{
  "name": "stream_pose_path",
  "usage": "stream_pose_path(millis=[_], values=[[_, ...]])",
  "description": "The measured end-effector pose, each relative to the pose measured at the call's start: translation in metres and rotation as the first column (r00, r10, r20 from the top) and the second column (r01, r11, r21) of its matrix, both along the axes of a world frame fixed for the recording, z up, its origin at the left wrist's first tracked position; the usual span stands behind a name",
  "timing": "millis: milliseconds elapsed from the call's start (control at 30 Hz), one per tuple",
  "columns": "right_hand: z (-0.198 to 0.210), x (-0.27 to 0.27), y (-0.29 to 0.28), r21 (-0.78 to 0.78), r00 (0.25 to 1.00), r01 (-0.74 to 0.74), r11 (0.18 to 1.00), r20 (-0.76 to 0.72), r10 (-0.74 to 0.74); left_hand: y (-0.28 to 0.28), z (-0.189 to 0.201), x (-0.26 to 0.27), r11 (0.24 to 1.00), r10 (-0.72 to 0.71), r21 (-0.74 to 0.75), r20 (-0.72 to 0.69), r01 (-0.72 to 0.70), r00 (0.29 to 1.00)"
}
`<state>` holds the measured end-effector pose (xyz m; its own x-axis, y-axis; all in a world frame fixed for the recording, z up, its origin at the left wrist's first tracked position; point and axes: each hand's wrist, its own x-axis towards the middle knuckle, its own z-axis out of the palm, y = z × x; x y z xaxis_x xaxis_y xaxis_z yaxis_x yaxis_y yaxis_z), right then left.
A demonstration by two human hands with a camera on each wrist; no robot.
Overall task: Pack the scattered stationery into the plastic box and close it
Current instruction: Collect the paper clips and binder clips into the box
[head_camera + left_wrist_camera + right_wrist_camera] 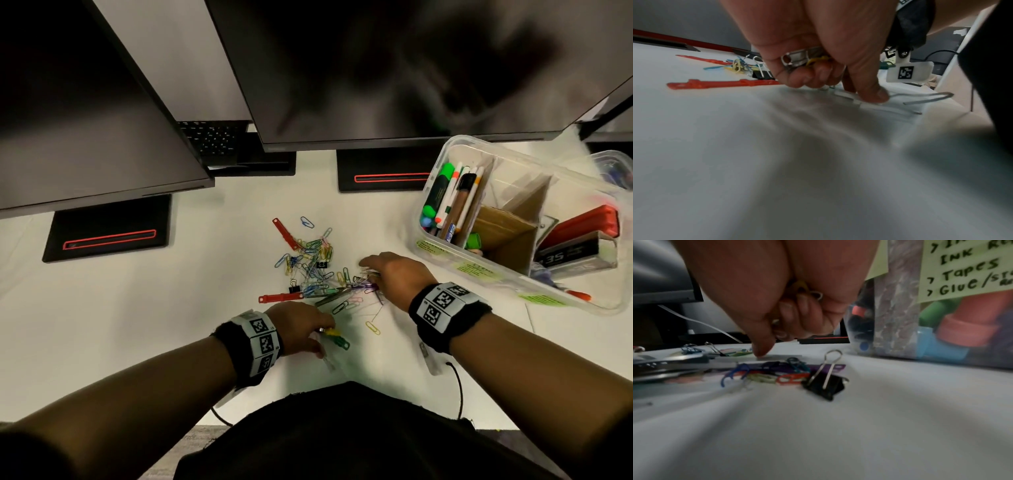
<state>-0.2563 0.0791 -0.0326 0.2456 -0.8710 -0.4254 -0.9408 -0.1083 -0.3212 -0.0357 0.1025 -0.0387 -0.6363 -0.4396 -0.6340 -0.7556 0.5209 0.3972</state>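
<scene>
Coloured paper clips (315, 260), small black binder clips (295, 287) and two red plastic strips (280, 297) lie scattered mid-table. My left hand (301, 329) is curled round a bunch of clips (803, 59), yellow and green ones sticking out (337, 337), and its thumb (871, 91) presses a pale clip on the table. My right hand (394, 274) also holds clips (807, 290) in curled fingers, its thumb (761, 344) touching a grey strip (777, 357). A black binder clip (824, 384) lies just in front. The clear plastic box (513, 277) stands open at the right.
Two monitors (376, 68) overhang the table's far side, their black bases (109, 233) behind the clips. The box holds markers (452, 198), a cardboard divider (503, 236) and a red stapler (582, 222). A loose yellow clip (372, 327) lies near me.
</scene>
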Motion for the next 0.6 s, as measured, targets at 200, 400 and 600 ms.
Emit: stream_pose_path(millis=[200,400,600], values=[[-0.003,0.002,-0.008,0.025,0.995,0.039,0.999,-0.088,-0.037,-0.015,-0.002,-0.004,0.979,0.164,-0.118,-0.018,-0.165,0.986],[0.009,0.007,-0.007,-0.029,0.975,0.221,0.975,0.033,-0.22,-0.023,-0.001,0.002,0.95,0.276,-0.131,-0.07,-0.284,0.958],[0.019,0.017,0.0,-0.013,0.923,0.333,0.943,0.209,-0.323,-0.04,0.014,0.006,0.859,0.492,-0.006,-0.266,-0.512,0.829]])
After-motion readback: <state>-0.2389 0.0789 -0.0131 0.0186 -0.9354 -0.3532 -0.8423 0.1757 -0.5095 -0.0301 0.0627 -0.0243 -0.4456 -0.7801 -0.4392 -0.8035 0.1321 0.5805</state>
